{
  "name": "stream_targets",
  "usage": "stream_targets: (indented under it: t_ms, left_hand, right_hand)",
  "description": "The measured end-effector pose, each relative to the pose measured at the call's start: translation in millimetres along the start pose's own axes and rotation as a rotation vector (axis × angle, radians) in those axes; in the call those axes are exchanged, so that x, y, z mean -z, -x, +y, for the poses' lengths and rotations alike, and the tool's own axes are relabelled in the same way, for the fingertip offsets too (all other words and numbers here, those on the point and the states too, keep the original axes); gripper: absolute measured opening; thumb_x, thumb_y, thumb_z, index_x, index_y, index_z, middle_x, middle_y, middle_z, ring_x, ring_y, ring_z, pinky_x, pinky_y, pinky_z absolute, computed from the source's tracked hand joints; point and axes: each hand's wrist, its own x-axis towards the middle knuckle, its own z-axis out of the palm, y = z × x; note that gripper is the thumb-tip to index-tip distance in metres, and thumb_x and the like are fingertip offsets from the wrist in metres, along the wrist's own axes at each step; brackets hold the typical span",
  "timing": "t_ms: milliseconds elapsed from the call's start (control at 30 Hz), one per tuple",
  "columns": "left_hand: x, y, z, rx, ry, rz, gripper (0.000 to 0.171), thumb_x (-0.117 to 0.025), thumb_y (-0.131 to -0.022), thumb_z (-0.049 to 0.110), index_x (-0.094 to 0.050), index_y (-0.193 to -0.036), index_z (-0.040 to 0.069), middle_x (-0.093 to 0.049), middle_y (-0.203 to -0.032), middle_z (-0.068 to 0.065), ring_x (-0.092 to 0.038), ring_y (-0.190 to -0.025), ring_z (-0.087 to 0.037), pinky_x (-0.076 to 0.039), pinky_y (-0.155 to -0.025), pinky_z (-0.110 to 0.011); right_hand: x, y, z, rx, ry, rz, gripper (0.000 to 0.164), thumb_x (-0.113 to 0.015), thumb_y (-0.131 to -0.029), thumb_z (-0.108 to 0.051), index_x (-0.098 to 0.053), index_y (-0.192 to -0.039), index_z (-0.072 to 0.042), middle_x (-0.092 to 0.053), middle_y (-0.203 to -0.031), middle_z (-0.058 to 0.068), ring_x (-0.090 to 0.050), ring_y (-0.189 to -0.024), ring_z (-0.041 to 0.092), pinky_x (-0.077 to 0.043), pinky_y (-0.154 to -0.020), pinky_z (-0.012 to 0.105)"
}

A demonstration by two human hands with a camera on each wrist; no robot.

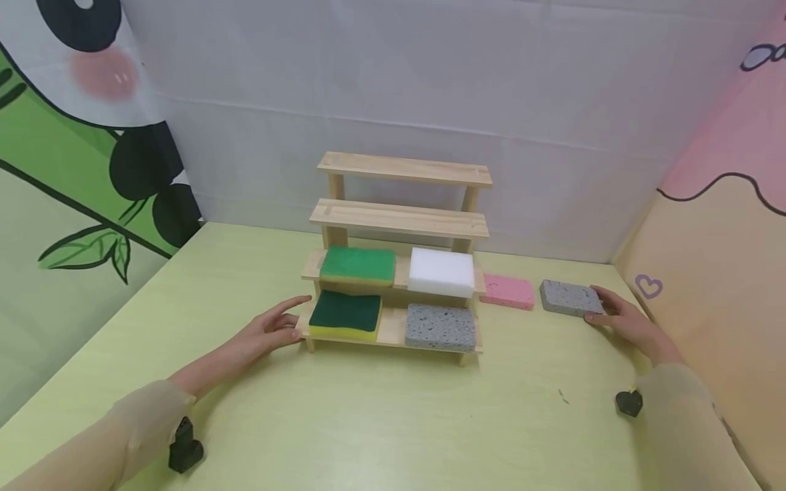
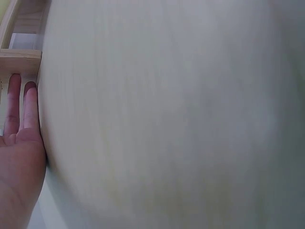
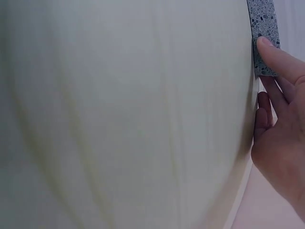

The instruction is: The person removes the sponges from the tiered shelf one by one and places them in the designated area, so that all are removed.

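My right hand [image 1: 628, 323] pinches the right end of a speckled grey sponge [image 1: 568, 298] lying on the table. In the right wrist view the thumb lies along the near side of that sponge [image 3: 265, 28], with fingers behind its end. At the lowest step of a wooden stepped rack [image 1: 393, 333], my left hand [image 1: 264, 332] has its fingers extended beside the left end. Straight fingers [image 2: 29, 109] reach up to the wood in the left wrist view. Left of the grey sponge lies a pink sponge [image 1: 508, 292], close to the rack's right side.
On the lowest step sit a dark green and yellow sponge [image 1: 345, 314] and another grey sponge [image 1: 440, 326]. One step up hold a green sponge [image 1: 358, 264] and a white sponge [image 1: 441, 271]. Behind the table [image 1: 393, 423] hangs a white cloth [image 1: 393, 75]; printed panels flank it.
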Motion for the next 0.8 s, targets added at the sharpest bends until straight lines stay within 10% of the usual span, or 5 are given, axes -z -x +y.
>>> stream_targets:
  t_ms: [233,433,667,800]
  left_hand:
    - [-0.6,-1.0,1.4,0.017,-0.006,-0.001,0.064,-0.054,-0.101,0.035,-0.021,-0.156,0.035,-0.056,-0.139,-0.013,-0.058,-0.121,-0.015,-0.039,-0.109,-0.050]
    - [0.0,0.3,3.3,0.001,0.001,-0.008,0.064,-0.054,-0.102,0.033,-0.021,-0.157,0.032,-0.056,-0.139,-0.015,-0.059,-0.119,-0.012,-0.040,-0.108,-0.048]
    - [-0.2,-0.2,4.3,-0.013,0.006,-0.017,0.064,-0.054,-0.102,0.032,-0.021,-0.157,0.031,-0.056,-0.138,-0.016,-0.059,-0.117,-0.010,-0.039,-0.109,-0.049]
    - [-0.2,-0.5,4.0,-0.016,0.016,-0.023,0.064,-0.053,-0.102,0.031,-0.021,-0.157,0.030,-0.056,-0.139,-0.016,-0.059,-0.117,-0.009,-0.039,-0.109,-0.048]
  right_hand:
    - [-0.1,0.0,1.3,-0.013,0.013,0.000,0.085,-0.061,-0.098,-0.025,-0.004,-0.158,-0.002,-0.022,-0.156,0.034,-0.033,-0.107,-0.012,-0.032,-0.107,0.045]
    - [-1.0,-0.9,-0.1,-0.011,-0.011,0.011,0.086,-0.062,-0.097,-0.023,-0.005,-0.157,-0.001,-0.021,-0.156,0.035,-0.033,-0.106,-0.012,-0.024,-0.110,0.062]
    - [-1.1,1.8,-1.9,-0.001,0.005,0.019,0.084,-0.062,-0.097,-0.023,-0.007,-0.157,0.001,-0.025,-0.154,0.034,-0.035,-0.102,-0.017,-0.033,-0.090,0.013]
    - [-1.1,2.4,-1.3,-0.001,0.006,0.011,0.085,-0.062,-0.097,-0.024,-0.006,-0.157,-0.001,-0.024,-0.155,0.033,-0.034,-0.107,-0.013,-0.033,-0.094,0.018]
